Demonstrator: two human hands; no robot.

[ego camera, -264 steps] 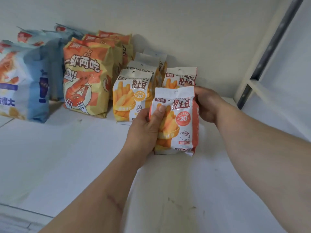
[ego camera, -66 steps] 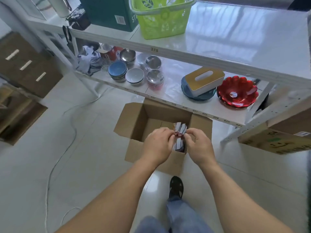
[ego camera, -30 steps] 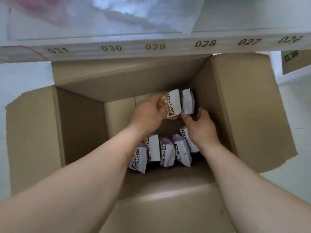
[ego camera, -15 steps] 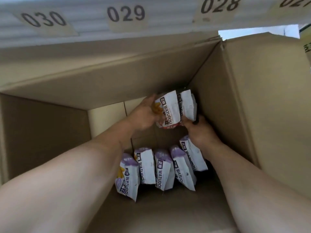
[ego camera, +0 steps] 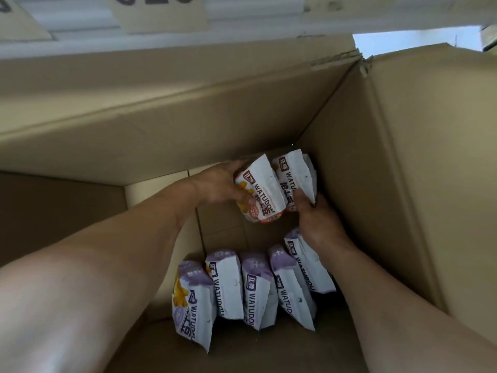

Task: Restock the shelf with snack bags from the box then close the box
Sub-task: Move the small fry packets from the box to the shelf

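I am looking deep into the open cardboard box (ego camera: 390,184). In its far right corner stand two red-and-white snack bags. My left hand (ego camera: 223,184) grips the nearer red snack bag (ego camera: 262,192) from its left side, thumb across its front. My right hand (ego camera: 314,216) holds the second red snack bag (ego camera: 294,176) from below and the right. Closer to me, a row of several purple-and-white snack bags (ego camera: 254,286) stands upright on the box floor. My right forearm passes over the rightmost purple bag.
The box's far flap (ego camera: 161,109) leans inward above the bags and its right wall rises close to my right arm. A white shelf edge with number labels (ego camera: 161,14) runs just above the box. A bare strip of box floor (ego camera: 220,230) lies between the two groups of bags.
The camera has dropped closer into the box. Both hands stay on the two red bags in the far corner, which have barely shifted.
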